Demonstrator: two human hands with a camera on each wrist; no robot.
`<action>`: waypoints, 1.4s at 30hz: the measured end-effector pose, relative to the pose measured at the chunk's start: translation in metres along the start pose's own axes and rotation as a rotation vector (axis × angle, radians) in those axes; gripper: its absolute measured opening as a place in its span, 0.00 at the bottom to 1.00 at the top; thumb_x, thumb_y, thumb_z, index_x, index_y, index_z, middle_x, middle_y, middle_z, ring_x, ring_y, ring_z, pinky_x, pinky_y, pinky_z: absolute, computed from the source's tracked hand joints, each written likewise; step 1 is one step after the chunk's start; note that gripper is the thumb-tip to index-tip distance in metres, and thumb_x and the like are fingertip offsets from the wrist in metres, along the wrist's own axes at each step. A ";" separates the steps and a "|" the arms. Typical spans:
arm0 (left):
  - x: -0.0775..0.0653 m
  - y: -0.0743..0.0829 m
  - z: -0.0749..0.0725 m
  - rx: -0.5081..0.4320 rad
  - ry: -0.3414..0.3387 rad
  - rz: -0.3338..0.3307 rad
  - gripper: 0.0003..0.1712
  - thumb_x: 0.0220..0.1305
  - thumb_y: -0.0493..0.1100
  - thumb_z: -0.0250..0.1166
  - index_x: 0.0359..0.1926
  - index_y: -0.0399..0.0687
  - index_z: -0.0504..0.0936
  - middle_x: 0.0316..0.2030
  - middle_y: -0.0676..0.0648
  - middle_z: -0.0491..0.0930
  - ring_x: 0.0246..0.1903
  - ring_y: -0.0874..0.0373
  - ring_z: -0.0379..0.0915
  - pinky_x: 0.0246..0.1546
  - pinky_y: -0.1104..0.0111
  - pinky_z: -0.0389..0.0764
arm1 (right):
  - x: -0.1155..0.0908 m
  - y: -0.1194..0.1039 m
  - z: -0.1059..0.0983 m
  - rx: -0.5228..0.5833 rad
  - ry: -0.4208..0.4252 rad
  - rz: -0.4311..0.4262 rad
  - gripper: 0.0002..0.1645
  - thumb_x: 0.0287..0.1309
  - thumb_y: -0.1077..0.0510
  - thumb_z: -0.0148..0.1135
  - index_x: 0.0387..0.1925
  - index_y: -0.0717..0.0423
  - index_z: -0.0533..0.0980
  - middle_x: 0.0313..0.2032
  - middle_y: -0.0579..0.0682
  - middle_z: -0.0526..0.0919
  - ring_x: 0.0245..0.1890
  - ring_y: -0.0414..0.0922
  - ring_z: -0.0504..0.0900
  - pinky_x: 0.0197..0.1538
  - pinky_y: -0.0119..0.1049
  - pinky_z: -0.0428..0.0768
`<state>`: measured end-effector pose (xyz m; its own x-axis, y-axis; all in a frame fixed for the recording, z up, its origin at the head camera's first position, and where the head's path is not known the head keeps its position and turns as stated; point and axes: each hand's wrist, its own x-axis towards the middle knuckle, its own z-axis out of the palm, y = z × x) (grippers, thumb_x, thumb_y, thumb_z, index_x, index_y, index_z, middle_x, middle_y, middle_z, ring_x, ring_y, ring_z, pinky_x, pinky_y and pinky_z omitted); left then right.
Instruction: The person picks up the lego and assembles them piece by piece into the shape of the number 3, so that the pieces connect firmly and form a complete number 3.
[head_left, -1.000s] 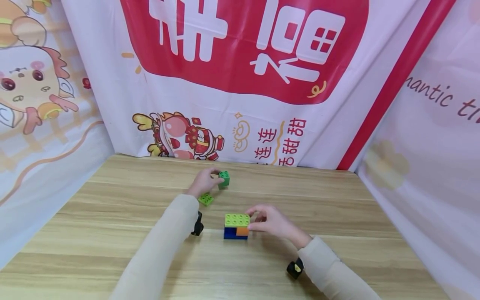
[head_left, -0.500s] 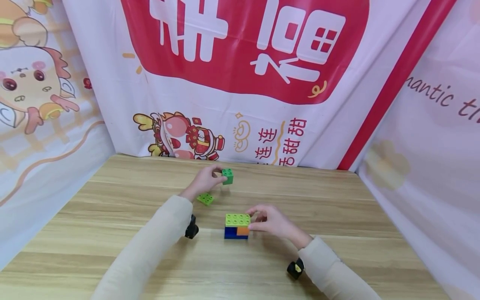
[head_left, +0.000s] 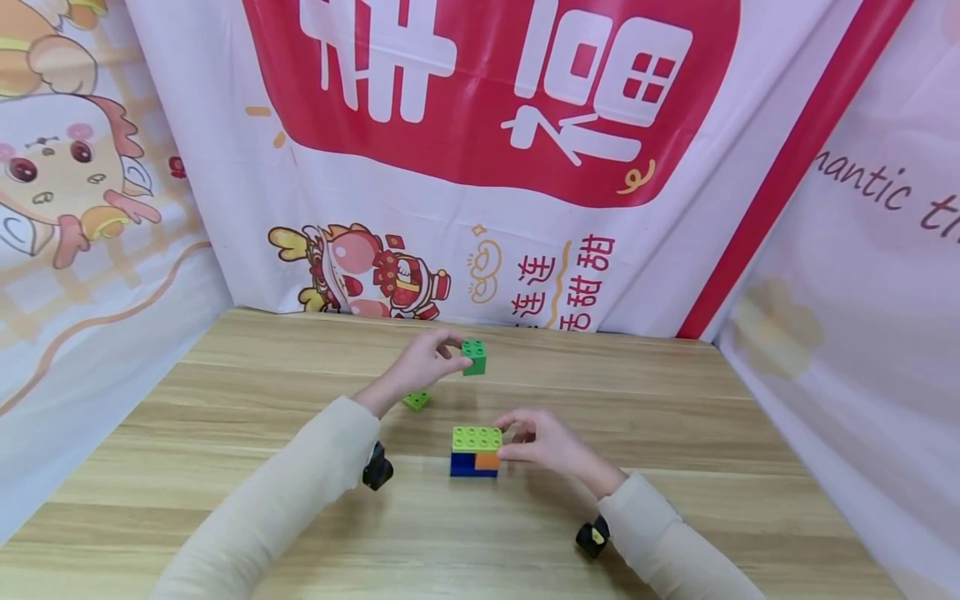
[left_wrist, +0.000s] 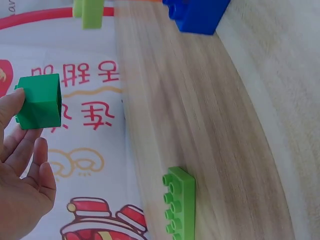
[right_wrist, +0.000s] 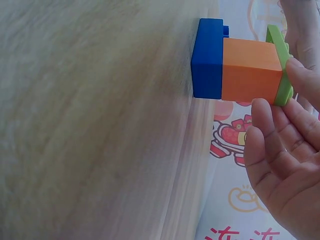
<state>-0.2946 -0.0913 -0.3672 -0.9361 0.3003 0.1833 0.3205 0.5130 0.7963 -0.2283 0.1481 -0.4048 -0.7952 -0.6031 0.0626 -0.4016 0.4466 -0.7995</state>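
In the head view my left hand [head_left: 426,364] pinches a green two-by-two toy brick [head_left: 476,360] between thumb and fingers, raised over the back of the table. The left wrist view shows this brick [left_wrist: 41,104] from its smooth side. A small stack stands mid-table: a blue brick [right_wrist: 207,60] at the bottom, an orange brick [right_wrist: 250,70] on one end of it, and a lime plate [head_left: 477,438] across the top. My right hand [head_left: 551,448] holds the stack's right end, thumb and fingers at the lime plate. A flat light-green studded plate [left_wrist: 184,205] lies behind the stack, partly hidden by my left wrist in the head view.
The wooden table [head_left: 637,400] is bounded at the back by a printed white and red cloth [head_left: 480,179], with more printed cloth at both sides. Black wrist devices [head_left: 377,468] sit below both sleeves.
My left hand has carried the green brick to the right, and its forearm has swung leftward. Its wrist now covers part of the loose light-green plate. The right hand and stack stay in place.
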 end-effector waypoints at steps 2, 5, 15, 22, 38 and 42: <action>-0.004 0.003 0.000 -0.002 -0.006 0.019 0.23 0.57 0.48 0.66 0.52 0.46 0.75 0.45 0.51 0.75 0.40 0.57 0.70 0.35 0.66 0.75 | 0.000 0.000 0.000 0.002 0.000 -0.002 0.20 0.52 0.54 0.67 0.48 0.54 0.76 0.36 0.46 0.81 0.29 0.41 0.77 0.33 0.36 0.76; -0.010 0.007 0.000 -0.004 -0.015 0.051 0.22 0.57 0.49 0.66 0.52 0.48 0.76 0.44 0.52 0.75 0.40 0.58 0.70 0.34 0.66 0.75 | 0.000 0.000 0.000 0.002 0.003 -0.005 0.20 0.52 0.54 0.67 0.48 0.54 0.76 0.36 0.46 0.81 0.29 0.42 0.77 0.33 0.35 0.76; -0.032 0.019 0.004 -0.041 -0.047 0.145 0.19 0.57 0.47 0.66 0.49 0.49 0.77 0.42 0.54 0.77 0.39 0.59 0.71 0.40 0.64 0.73 | -0.001 -0.001 0.000 0.008 0.004 -0.003 0.21 0.52 0.54 0.67 0.48 0.54 0.76 0.38 0.46 0.81 0.29 0.42 0.77 0.33 0.36 0.76; -0.044 0.024 0.010 -0.047 -0.070 0.154 0.21 0.56 0.48 0.67 0.50 0.47 0.76 0.43 0.53 0.77 0.41 0.57 0.72 0.43 0.63 0.73 | -0.001 -0.001 0.000 0.007 0.010 -0.008 0.21 0.52 0.55 0.67 0.48 0.55 0.76 0.41 0.47 0.80 0.31 0.42 0.78 0.35 0.35 0.77; -0.064 0.025 0.026 -0.056 -0.124 0.155 0.20 0.56 0.48 0.66 0.49 0.49 0.76 0.42 0.56 0.77 0.41 0.59 0.70 0.43 0.63 0.71 | -0.002 0.001 0.001 0.014 0.014 -0.010 0.17 0.51 0.56 0.68 0.44 0.54 0.77 0.32 0.47 0.80 0.28 0.46 0.78 0.30 0.34 0.76; -0.066 0.023 0.029 -0.056 -0.131 0.179 0.19 0.56 0.47 0.67 0.49 0.50 0.77 0.42 0.57 0.77 0.41 0.60 0.71 0.43 0.63 0.71 | -0.002 0.001 0.001 0.017 0.015 -0.009 0.20 0.51 0.56 0.68 0.47 0.54 0.76 0.35 0.47 0.79 0.28 0.45 0.78 0.29 0.34 0.76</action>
<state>-0.2216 -0.0758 -0.3774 -0.8368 0.4866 0.2510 0.4679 0.3975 0.7893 -0.2264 0.1491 -0.4067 -0.7983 -0.5971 0.0785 -0.4013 0.4301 -0.8087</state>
